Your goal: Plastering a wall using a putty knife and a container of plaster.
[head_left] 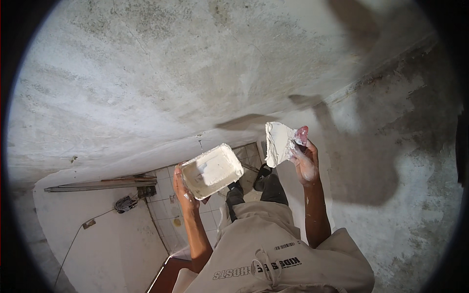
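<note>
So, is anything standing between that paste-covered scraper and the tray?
Nothing visible does: the right hand holds the scraper apart from the tray in the left hand, with an unblocked gap between them.

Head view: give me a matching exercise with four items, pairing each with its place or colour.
1. Tray
2. Paste-coated spreader
3. Shirt
4. Footwear

A. Black, on the feet
B. Held in the right hand
C. Beige, with dark lettering
D. Held in the left hand

Pairs: 1-D, 2-B, 3-C, 4-A
</note>
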